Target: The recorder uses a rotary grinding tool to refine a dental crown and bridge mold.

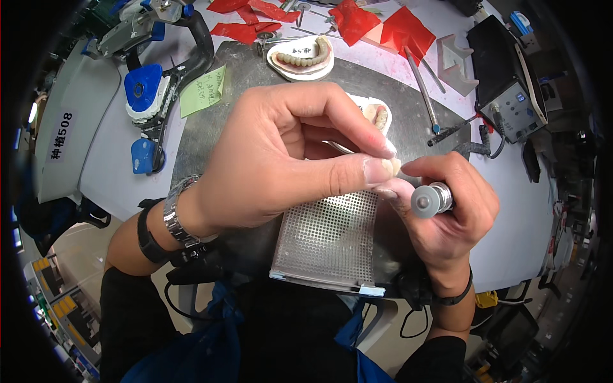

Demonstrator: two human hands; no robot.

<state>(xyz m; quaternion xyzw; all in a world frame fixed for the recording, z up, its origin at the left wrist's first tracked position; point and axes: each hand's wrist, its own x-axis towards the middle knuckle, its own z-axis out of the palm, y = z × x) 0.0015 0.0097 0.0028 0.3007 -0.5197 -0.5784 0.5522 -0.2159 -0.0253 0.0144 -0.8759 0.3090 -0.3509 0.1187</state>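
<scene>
Left hand (274, 153) pinches a small ivory tooth-like piece (395, 165) above the counter (517, 230).
Its thumb and forefinger are closed on this piece. The right hand (463, 201) curls its fingers around a grey-ended cylindrical tool (432, 201); whether its thumb touches the piece, I cannot tell. A perforated metal grille (325, 246) is below, a dental model (310, 70) farther back.
</scene>
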